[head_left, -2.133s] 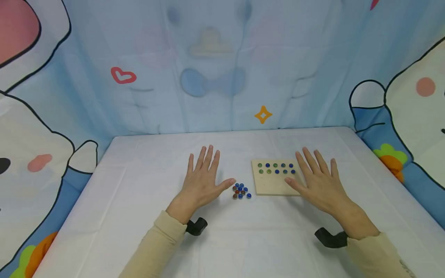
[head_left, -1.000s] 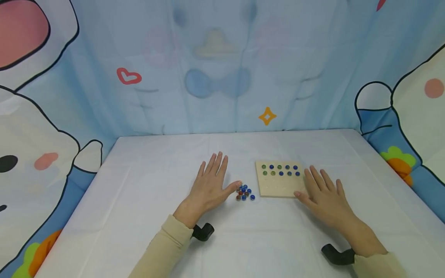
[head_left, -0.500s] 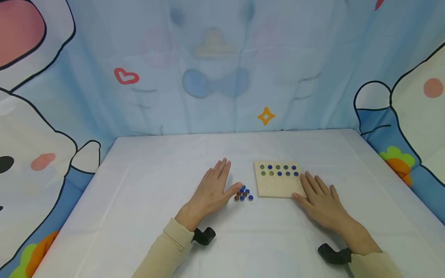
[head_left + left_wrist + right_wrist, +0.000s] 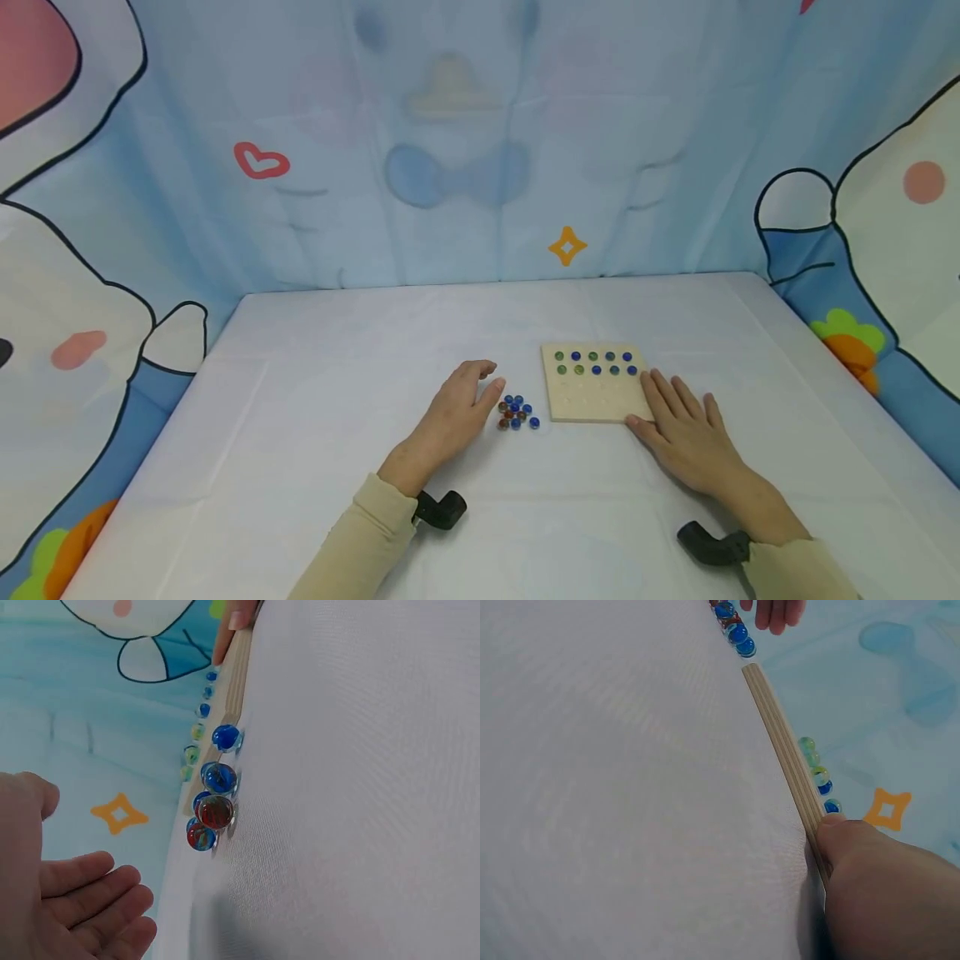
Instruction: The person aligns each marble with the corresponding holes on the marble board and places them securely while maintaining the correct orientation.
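Note:
In the head view a pale wooden board (image 4: 596,400) lies flat on the table, with two rows of green and blue glass marbles (image 4: 593,356) along its far part. A loose cluster of blue and reddish-brown marbles (image 4: 515,411) sits on the cloth left of the board. Beside that cluster hovers my left hand (image 4: 444,421), fingers loosely bent and thumb apart, holding nothing. In the left wrist view those fingers (image 4: 97,900) are apart from the marbles. My right hand (image 4: 693,437) touches the board's near right corner with its thumb, straight fingers lying along the right edge.
A white cloth (image 4: 360,358) covers the table. Behind it hangs a blue curtain (image 4: 322,233) printed with cartoon figures. Each wrist carries a black camera mount, one by the left sleeve (image 4: 442,510) and one by the right sleeve (image 4: 712,546).
My right hand has drawn back from above the board to its near right corner. My left hand has gone from straight spread fingers to bent ones beside the loose marbles.

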`<state>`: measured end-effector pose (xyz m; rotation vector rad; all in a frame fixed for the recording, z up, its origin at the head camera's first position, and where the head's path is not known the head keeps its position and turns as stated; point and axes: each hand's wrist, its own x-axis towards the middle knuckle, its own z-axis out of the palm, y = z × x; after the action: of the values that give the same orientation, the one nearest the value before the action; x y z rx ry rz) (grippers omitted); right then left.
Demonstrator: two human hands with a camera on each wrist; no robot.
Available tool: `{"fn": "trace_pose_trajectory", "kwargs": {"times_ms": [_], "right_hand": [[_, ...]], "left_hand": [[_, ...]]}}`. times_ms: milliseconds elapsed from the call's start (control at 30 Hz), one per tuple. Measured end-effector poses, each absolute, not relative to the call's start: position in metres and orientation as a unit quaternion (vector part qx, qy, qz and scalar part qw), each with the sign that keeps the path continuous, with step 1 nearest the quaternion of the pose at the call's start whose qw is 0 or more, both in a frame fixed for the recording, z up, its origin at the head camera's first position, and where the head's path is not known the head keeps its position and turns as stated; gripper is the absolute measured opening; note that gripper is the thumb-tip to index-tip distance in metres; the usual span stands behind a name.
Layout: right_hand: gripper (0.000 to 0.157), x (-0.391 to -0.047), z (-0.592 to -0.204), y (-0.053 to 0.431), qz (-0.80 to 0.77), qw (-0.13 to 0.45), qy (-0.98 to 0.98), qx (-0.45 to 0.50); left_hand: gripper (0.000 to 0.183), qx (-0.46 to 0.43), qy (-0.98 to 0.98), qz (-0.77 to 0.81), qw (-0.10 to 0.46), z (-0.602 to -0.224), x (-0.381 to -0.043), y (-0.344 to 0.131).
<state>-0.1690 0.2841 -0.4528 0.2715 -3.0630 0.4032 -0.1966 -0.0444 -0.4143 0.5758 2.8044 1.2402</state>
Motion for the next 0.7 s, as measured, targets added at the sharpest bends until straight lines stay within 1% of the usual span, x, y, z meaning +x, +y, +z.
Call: {"fn": "trace_pose_trajectory", "kwargs": {"times_ms": [133, 267, 433, 567, 700], "right_hand": [[0.082, -0.169, -0.454, 0.284, 0.125, 0.028, -0.988, 0.088], [0.082, -0.168, -0.457, 0.285, 0.127, 0.037, -0.987, 0.090], [0.082, -0.169, -0.459, 0.285, 0.128, 0.042, -0.987, 0.091], [0.082, -0.168, -0.459, 0.285, 0.130, 0.042, -0.986, 0.091], [0.082, -0.168, -0.458, 0.286, 0.131, 0.046, -0.986, 0.091]], "left_hand": [[0.033, 0.181, 0.892, 0.415, 0.005, -0.417, -0.198, -0.042], [0.024, 0.181, 0.892, 0.415, -0.002, -0.419, -0.200, -0.039], [0.017, 0.184, 0.896, 0.405, -0.002, -0.422, -0.200, -0.038], [0.017, 0.193, 0.894, 0.405, 0.006, -0.425, -0.200, -0.036], [0.015, 0.194, 0.892, 0.408, 0.002, -0.428, -0.200, -0.035]]}}
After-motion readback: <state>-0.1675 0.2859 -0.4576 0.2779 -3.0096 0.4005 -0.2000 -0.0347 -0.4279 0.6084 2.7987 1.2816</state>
